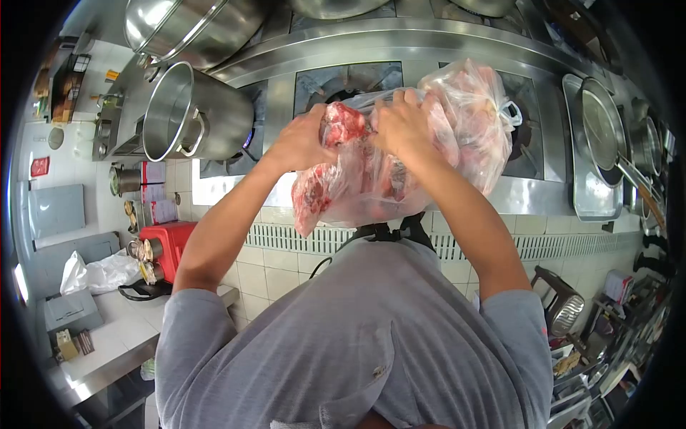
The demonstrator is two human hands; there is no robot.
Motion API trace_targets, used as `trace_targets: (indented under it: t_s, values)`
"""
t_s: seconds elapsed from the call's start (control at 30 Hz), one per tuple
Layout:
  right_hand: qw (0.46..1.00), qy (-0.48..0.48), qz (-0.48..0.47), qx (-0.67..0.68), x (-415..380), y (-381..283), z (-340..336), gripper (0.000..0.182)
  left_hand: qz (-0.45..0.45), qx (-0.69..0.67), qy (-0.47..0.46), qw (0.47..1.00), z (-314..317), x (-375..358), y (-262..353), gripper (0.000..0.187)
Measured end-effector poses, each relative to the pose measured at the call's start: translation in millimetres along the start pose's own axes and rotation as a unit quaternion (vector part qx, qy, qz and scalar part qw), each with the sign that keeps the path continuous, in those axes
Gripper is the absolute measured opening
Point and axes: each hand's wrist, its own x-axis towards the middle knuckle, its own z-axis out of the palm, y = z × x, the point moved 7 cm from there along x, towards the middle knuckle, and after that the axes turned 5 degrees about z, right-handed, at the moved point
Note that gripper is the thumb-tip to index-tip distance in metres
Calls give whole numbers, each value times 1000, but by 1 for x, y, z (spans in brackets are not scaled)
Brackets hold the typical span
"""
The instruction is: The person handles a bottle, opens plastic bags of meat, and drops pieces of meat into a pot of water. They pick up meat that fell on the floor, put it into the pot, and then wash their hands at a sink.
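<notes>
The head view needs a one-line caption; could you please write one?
Hands on raw meat and a plastic bag at the stove.

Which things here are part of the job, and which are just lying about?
In the job, it seems:
- left hand, right hand
- raw meat piece
- plastic bag beneath
- second meat bag

Apparently lying about:
- metal tray
- red container
- white bag

Reaches forward with the left forearm [232, 214] and right forearm [463, 207], both bare and angled inward. Cups the left hand [303, 139], spreading its thumb apart from its fingers. Holds the right hand [401, 125] close beside it, palm down and bent inward, seemingly with fingertips curled, though partly hidden.
</notes>
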Motion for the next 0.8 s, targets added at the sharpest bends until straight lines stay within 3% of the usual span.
trace_targets:
  t_s: [0.1,0.17,0.27,0.43,0.5,0.53,0.57,0.63,0.67,0.8]
  values:
    - [997,75,-19,20,4,3,14,54,19,0,40,999,26,13,-21,77]
    - [999,41,-26,19,6,3,23,51,22,31,74,997,35,17,-27,79]
    - [999,14,-27,17,5,-3,32,46,-67,95,-18,993,67,27,-12,79]
    - [999,37,-6,10,5,-3,30,43,-107,119,10,987,63,27,-9,73]
    - [1000,3,16,-24,4,-5,32,44,-132,-1,45,990,46,19,-21,70]
    - [1000,6,24,-19,7,-5,33,44,-81,-14,104,991,37,11,-20,68]
    - [999,6,31,-29,9,-6,36,46,-72,-7,99,992,35,5,-21,68]
    - [999,-6,36,-39,6,-5,45,48,23,-122,204,971,14,-26,-1,69]
    - [998,-11,52,-35,10,-2,46,49,24,-121,203,971,13,-35,-5,69]
    - [996,-36,77,-13,19,-4,43,46,97,-146,398,901,-30,-96,-22,61]
